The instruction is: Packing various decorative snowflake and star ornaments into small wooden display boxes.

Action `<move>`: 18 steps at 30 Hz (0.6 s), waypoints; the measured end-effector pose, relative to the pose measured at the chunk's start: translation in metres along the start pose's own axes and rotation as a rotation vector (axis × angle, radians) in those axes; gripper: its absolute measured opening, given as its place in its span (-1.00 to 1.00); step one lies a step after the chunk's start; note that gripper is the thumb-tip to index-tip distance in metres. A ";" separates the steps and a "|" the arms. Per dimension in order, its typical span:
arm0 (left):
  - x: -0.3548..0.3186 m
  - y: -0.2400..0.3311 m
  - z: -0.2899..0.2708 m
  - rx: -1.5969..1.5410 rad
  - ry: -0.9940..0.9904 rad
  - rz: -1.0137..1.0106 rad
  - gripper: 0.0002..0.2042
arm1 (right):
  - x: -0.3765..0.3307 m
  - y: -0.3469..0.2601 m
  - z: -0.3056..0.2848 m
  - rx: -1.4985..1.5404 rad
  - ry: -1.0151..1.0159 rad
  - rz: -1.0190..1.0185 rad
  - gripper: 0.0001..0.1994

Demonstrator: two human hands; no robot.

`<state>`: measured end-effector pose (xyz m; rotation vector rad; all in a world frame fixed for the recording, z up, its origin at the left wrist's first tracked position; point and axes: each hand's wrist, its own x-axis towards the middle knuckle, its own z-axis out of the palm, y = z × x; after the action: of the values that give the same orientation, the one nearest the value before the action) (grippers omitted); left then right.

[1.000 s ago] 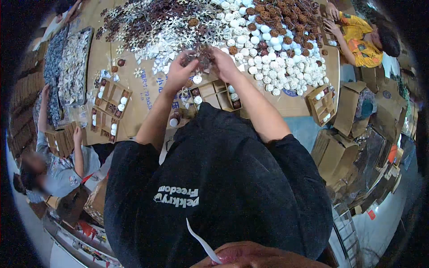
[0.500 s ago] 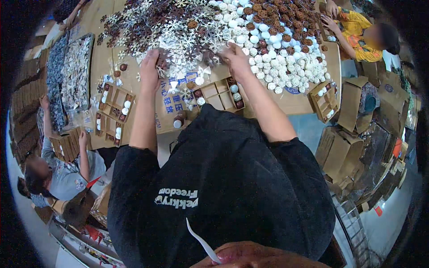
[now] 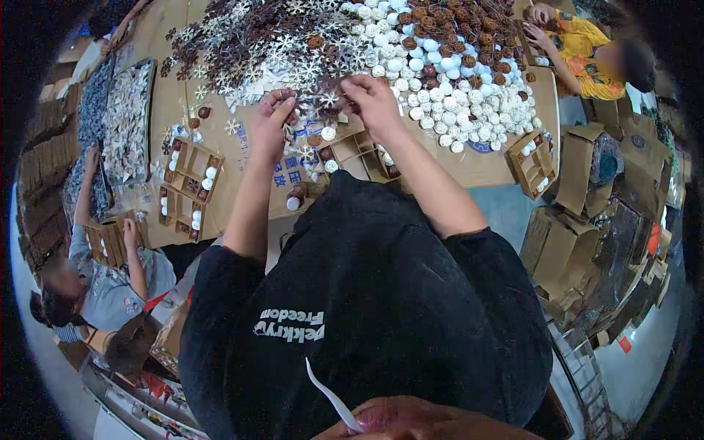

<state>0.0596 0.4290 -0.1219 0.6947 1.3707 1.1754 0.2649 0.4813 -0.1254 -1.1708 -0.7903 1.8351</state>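
The left hand (image 3: 273, 117) is closed in a pinch at the near edge of the snowflake ornaments (image 3: 257, 44); what it grips is too small to tell. The right hand (image 3: 374, 103) is likewise pinched, just beside the left, over the same edge of the pile. Directly below both hands, a compartmented cardboard tray (image 3: 357, 155) rests on the brown table (image 3: 235, 165). Right of the right hand lie white balls (image 3: 455, 110); beyond them, brown balls (image 3: 469, 37). Left of the left hand stands a second partitioned tray (image 3: 189, 187). Folded cardboard boxes (image 3: 565, 242) stack on the floor to the right.
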 end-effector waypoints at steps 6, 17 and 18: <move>-0.001 -0.019 -0.004 -0.118 -0.087 -0.040 -0.84 | 0.006 0.007 -0.007 0.345 0.106 0.044 -0.86; -0.023 0.001 0.016 0.050 -0.517 -0.266 -0.64 | 0.036 0.026 -0.032 0.556 0.199 -0.023 -0.85; -0.024 0.001 0.013 0.021 -0.536 -0.285 -0.62 | 0.039 0.024 -0.036 0.517 0.222 0.055 -0.87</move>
<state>0.0758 0.4107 -0.1105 0.7354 0.9866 0.6822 0.2820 0.5065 -0.1748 -1.0325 -0.1413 1.7683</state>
